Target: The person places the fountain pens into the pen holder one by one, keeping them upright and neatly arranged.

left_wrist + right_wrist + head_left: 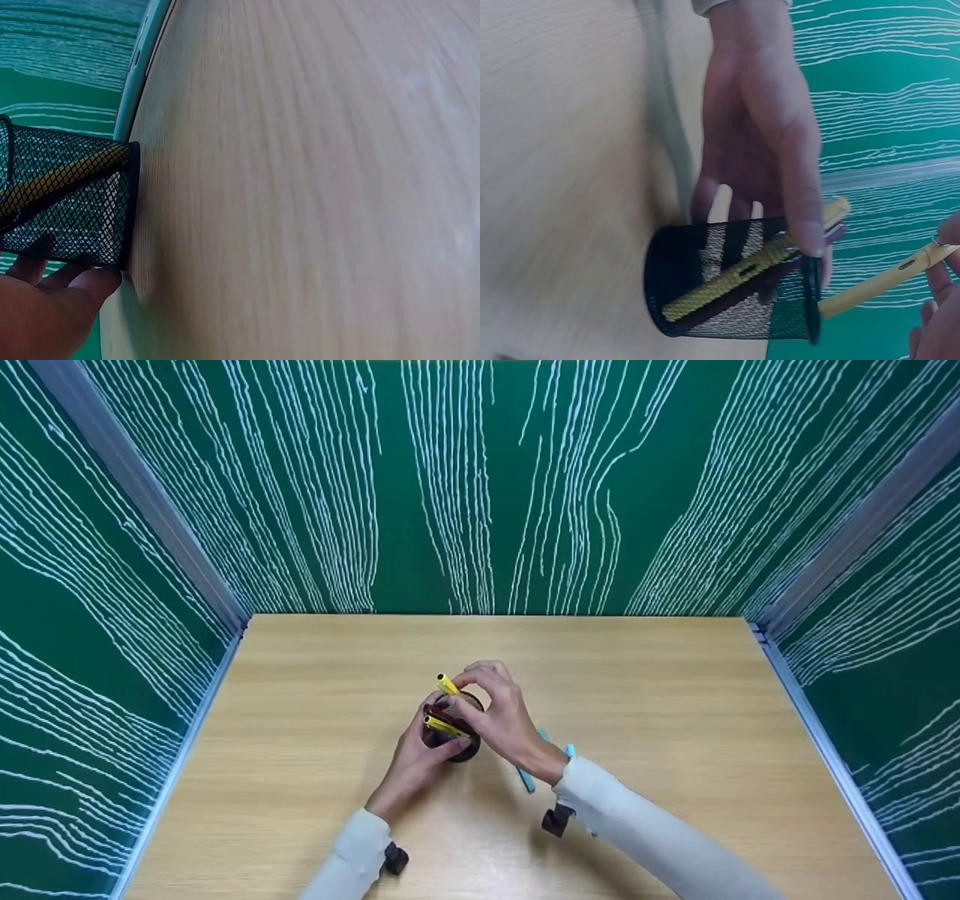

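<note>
A black mesh pen cup (735, 322) stands on the table, its mesh side also showing in the left wrist view (71, 202). My left hand (416, 761) grips the cup around its side, thumb near the rim. Inside lean a yellow pen (444, 727) and a dark red pen (437, 711). Above the mouth my right hand (502, 712) pinches a second yellow pen (881, 290) between thumb and fingers. That pen is tilted, its lower end at the cup's rim; whether it reaches inside I cannot tell.
Light blue pens (526, 780) lie on the wooden table (637, 682) to the right of the cup, partly hidden under the right wrist. Green walls (390, 510) with white wavy lines and grey metal edges (832, 765) enclose the table at the back and sides.
</note>
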`<state>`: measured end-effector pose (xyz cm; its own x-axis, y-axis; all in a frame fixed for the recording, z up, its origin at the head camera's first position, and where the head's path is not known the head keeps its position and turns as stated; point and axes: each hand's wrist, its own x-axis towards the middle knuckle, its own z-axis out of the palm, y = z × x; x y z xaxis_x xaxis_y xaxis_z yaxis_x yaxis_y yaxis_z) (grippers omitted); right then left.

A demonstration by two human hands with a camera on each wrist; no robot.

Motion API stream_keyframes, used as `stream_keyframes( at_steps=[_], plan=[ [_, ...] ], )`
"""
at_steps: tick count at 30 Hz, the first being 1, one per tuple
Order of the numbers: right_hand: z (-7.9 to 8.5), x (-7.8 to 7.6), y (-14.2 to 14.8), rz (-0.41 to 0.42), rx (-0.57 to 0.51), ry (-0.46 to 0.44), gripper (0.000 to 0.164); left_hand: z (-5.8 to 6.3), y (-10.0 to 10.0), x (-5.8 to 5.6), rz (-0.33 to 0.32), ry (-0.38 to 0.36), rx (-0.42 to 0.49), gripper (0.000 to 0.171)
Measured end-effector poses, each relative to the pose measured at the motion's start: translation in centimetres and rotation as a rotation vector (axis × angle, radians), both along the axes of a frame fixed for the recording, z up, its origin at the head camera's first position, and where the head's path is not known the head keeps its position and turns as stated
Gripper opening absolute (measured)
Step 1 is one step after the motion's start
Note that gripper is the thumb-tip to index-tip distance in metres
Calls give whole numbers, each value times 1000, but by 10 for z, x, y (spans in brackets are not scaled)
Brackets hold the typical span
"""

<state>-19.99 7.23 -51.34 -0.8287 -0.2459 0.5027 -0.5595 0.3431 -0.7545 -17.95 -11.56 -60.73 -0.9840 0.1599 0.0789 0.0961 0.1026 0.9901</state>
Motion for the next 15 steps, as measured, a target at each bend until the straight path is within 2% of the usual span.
stream_keyframes(
  at_steps=[7, 15],
  plan=[
    [-19, -1, -1, 3, 46, -53, 15, 0, -1, -1, 15, 0, -46, 95],
    [-35, -3, 1, -11, 76, -114, 13, 1, 1, -1, 32, -30, -81, 92]
  ],
)
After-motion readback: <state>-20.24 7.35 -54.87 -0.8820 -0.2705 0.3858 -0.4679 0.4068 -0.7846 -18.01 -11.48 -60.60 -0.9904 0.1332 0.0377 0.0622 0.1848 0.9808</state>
